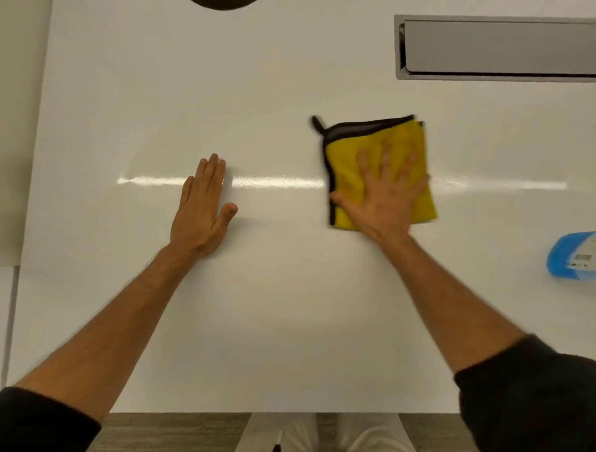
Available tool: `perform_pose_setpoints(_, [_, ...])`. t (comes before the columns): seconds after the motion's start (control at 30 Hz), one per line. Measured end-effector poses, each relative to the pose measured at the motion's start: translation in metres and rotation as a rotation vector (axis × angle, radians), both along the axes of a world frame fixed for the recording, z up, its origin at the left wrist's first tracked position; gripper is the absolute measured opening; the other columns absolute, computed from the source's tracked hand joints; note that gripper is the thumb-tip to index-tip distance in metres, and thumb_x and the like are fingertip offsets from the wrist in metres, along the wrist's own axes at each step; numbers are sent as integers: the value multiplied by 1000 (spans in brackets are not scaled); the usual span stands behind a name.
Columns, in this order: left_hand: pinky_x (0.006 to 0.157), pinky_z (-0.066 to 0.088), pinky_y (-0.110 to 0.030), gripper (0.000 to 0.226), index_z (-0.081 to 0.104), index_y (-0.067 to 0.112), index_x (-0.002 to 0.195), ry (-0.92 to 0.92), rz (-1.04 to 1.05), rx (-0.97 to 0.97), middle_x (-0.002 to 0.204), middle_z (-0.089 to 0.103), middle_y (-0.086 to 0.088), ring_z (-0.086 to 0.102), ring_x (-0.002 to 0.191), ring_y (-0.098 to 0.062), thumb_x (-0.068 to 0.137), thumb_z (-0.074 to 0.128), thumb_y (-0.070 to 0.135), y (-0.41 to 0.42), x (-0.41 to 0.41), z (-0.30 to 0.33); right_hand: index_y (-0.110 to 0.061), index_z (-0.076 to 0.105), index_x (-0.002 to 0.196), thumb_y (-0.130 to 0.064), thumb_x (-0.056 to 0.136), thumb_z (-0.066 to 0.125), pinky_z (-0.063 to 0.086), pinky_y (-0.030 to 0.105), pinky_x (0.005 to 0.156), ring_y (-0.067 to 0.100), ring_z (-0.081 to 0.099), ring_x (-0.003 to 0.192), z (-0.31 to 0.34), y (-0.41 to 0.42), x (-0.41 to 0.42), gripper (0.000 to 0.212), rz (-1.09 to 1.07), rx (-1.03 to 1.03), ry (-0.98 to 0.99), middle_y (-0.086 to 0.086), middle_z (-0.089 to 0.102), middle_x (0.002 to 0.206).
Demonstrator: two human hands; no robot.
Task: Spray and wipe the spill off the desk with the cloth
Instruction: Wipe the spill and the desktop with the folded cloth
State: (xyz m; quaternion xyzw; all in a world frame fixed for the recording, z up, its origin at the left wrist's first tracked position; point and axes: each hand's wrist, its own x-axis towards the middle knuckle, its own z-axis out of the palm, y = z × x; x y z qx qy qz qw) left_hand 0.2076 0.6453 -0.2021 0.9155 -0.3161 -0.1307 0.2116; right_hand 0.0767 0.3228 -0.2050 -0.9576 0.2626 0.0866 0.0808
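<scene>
A folded yellow cloth with black trim and a small black loop lies on the white desk, right of centre. My right hand presses flat on it with fingers spread; the cloth is motion-blurred. My left hand rests flat on the bare desk to the left, fingers together, holding nothing. A blue spray bottle lies at the right edge, partly cut off. No spill shows on the glossy surface; only a streak of reflected light crosses it.
A grey recessed cable tray sits in the desk at the back right. A dark round object pokes in at the top edge. The desk's near edge runs along the bottom, with floor and my legs below.
</scene>
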Motion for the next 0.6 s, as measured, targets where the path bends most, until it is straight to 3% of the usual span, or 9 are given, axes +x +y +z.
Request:
perform_pose_setpoints(0.1, [126,1,-38,84,10,12,161,31,37,-90,170,7,-5,-1,157,-18,98,13,67,1,2,0,-39,22,156,-88,80,25,1,80,108,54,4,149,-4,95,-3,91,245,50,-48,10,14,168])
perform_pose_setpoints(0.2, [126,4,-43,83,13,10,161,79,131,-177,169,9,-4,2,157,-22,98,13,66,2,1,3,-41,28,153,-71,92,32,5,80,106,53,2,150,-6,177,-38,68,542,141,-52,7,18,168])
perform_pose_setpoints(0.37, [125,-5,-42,85,7,17,161,122,37,-84,170,3,0,-6,157,-16,96,11,71,-3,-11,11,-39,28,154,-60,100,36,2,81,108,48,2,152,-9,181,-133,59,855,215,-93,5,17,168])
perform_pose_setpoints(0.47, [126,-2,-46,83,5,17,162,116,-66,-21,171,2,-2,-8,157,-16,97,15,68,-13,-29,8,-42,23,156,-64,99,36,7,80,109,45,5,153,-12,124,-187,63,834,167,-94,2,15,169])
perform_pose_setpoints(0.6, [126,-3,-41,81,5,15,161,63,-71,27,171,2,-2,-8,157,-16,99,17,65,-27,-40,5,-43,19,156,-62,97,33,15,77,108,45,8,152,-8,11,-204,64,513,54,3,4,18,168])
